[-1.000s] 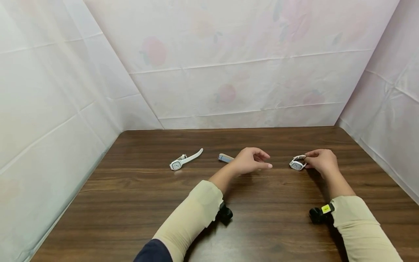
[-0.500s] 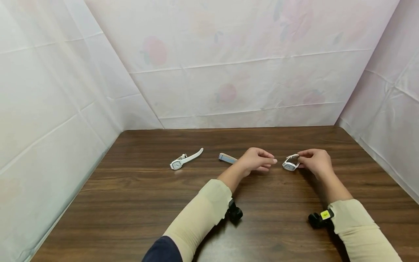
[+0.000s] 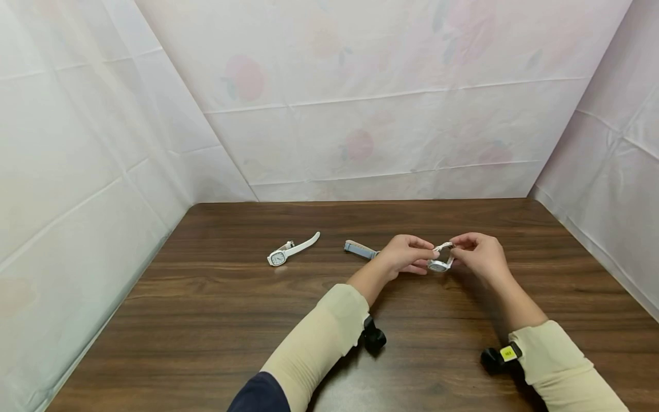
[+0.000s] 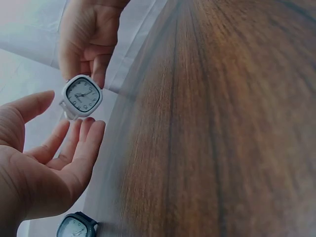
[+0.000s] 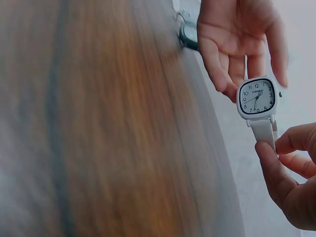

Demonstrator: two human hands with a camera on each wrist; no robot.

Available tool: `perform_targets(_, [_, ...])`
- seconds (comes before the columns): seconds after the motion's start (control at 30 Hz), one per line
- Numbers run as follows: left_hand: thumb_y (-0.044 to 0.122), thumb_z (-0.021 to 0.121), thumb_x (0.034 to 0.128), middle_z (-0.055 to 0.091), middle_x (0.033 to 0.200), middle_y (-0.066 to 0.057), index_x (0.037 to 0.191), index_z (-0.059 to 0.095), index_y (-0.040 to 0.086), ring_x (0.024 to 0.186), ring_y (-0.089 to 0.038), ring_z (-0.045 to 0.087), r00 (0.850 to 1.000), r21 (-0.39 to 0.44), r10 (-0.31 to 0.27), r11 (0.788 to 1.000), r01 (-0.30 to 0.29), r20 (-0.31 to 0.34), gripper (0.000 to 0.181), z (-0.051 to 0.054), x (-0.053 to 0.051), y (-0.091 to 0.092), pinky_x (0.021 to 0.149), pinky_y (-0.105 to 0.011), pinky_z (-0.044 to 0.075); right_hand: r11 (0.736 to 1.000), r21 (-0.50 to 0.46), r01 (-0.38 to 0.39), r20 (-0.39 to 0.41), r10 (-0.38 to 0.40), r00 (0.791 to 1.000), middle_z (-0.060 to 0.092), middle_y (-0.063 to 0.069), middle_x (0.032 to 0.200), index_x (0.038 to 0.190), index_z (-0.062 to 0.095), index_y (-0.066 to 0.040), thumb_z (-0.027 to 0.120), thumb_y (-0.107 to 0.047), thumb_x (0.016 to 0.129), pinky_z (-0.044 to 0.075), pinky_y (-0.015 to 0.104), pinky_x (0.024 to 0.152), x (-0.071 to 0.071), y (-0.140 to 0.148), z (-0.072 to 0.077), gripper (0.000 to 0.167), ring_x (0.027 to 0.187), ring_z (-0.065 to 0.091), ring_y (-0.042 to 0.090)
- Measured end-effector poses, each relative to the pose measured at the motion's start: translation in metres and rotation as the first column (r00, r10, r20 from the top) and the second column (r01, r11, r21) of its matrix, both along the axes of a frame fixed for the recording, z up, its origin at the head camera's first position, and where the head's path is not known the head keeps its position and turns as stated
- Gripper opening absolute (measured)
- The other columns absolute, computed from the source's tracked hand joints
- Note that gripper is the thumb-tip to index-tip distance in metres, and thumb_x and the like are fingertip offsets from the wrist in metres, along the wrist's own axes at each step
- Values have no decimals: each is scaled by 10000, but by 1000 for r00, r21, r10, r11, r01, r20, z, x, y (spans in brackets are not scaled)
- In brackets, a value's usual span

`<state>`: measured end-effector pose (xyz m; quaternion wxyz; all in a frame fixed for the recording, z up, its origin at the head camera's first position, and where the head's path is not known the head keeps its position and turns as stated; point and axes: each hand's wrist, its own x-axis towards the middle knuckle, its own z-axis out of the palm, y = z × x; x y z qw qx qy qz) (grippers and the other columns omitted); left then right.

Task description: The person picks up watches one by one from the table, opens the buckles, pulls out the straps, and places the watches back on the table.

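Note:
A white wristwatch (image 3: 438, 266) with a squarish dial is held up over the table. My right hand (image 3: 479, 254) pinches its strap; in the right wrist view the thumb and fingers of that hand (image 5: 291, 173) close on the white band below the dial. My left hand (image 3: 404, 254) reaches in from the other side. In the left wrist view the left hand (image 4: 54, 163) has thumb and fingers spread apart, with the fingertips close to the watch (image 4: 83, 96); whether they touch it, I cannot tell.
A second white wristwatch (image 3: 278, 258) lies unbuckled to the left on the brown wooden table (image 3: 206, 320). Between it and my left hand lies a blue-strapped watch (image 3: 360, 250), partly hidden by that hand. White cloth (image 3: 329, 137) hangs around the table's back and sides.
My right hand has moved left, carrying the white wristwatch to my left hand. The left hand has shifted slightly right towards it. The two other watches stay put.

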<state>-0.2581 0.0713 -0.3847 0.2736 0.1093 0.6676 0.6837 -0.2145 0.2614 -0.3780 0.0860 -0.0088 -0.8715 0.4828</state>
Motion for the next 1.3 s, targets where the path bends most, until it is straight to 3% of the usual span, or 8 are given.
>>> perform_targets(0.23, [-26,719,849,697,866,-79,1015,703,18,711,-167,658,999,-16,38,999,-39,-36,173,-2,1,-2,663,-348,599,1000,1,-23,-22,23,999,658,158,868,1052,623,117,663,31,853,588,304,604,6,-10,2,221,688,635,114])
perform_targets(0.43, [-91,713,824,687,848,-71,1022,714,7,713,-161,662,992,-42,62,997,-66,-107,222,-3,3,-5,656,-340,598,994,9,-112,-63,112,992,635,212,955,1106,596,116,650,42,883,589,296,621,8,-9,2,241,736,599,57])
perform_targets(0.67, [-88,723,812,675,829,-49,1003,729,44,731,-139,646,975,-52,25,998,-37,-221,232,-4,4,-10,661,-328,594,974,62,-216,-103,222,970,649,232,1060,1189,622,77,671,-60,921,586,283,684,14,-4,4,304,855,624,74])
perform_targets(0.77, [-53,749,806,676,818,3,1003,736,74,725,-101,618,937,-96,-7,995,-28,-349,234,-2,6,-14,636,-259,564,970,94,-224,-114,234,966,661,196,1071,1193,640,35,691,-133,924,569,246,681,17,-4,8,321,896,613,89])
perform_targets(0.9, [-17,767,806,661,816,57,1010,742,89,735,-73,591,859,-147,-53,989,-26,-509,231,2,7,-21,622,-202,517,965,141,-220,-164,242,956,674,128,1033,1136,668,-10,711,-151,912,540,206,686,21,-4,10,268,884,607,82])
perform_targets(1.1, [112,804,817,645,860,86,1058,731,99,765,-44,592,753,-188,-111,982,-17,-649,253,7,11,-25,680,-182,535,955,171,-241,-224,276,935,639,78,1014,1084,671,-31,709,-108,906,533,163,744,26,-7,11,198,883,606,41])
perform_targets(1.23, [209,820,806,637,872,114,1030,742,134,767,-2,580,669,-238,-135,969,-63,-731,249,10,15,-26,657,-154,509,949,179,-258,-237,296,925,621,72,1014,1078,665,-33,710,-104,904,542,172,760,29,-9,13,194,895,610,30])
perform_targets(1.3, [212,818,809,627,874,119,1009,747,140,767,17,570,639,-253,-138,963,-92,-757,224,11,16,-26,648,-140,499,947,177,-268,-247,307,919,620,75,1012,1075,663,-29,709,-89,902,544,176,765,29,-10,13,190,895,613,30])
